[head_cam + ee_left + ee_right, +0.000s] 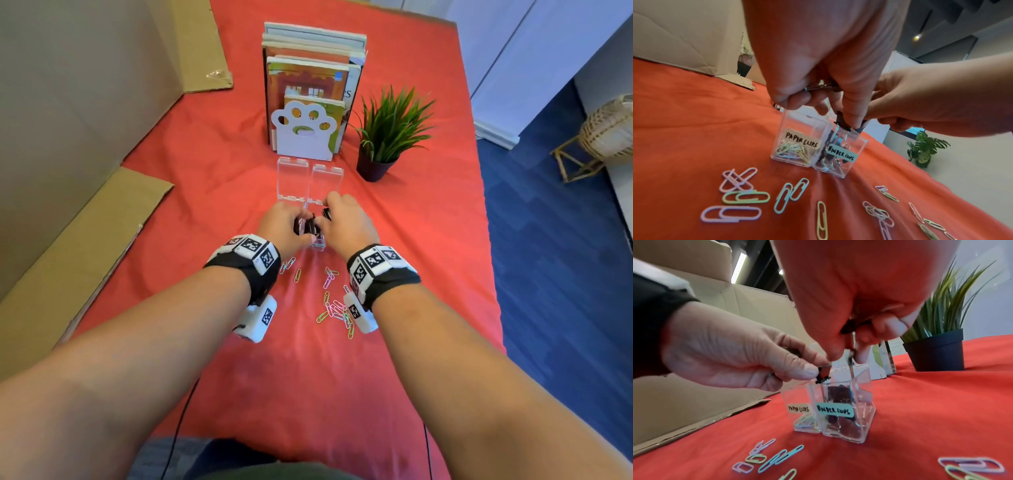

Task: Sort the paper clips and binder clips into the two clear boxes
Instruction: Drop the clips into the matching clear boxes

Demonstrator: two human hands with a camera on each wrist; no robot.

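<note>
Where boxes (819, 155) touch: "PAPER CLIPS", "BINDER CLIPS".

We take this for an office or study corner set up for desk work. On a table under a red cloth (212, 192), a row of books (310, 68) stands at the far end behind a white paw-shaped bookend (303, 137), with a small potted plant (387, 137) just to its right and coloured paper clips (334, 308) scattered nearer to us. Blue carpet tiles (548, 240) cover the floor to the right, white cabinet panels (520, 68) stand beyond them, a wicker stool (599, 137) sits at the far right, and flattened cardboard (68, 102) lines the left side.
</note>
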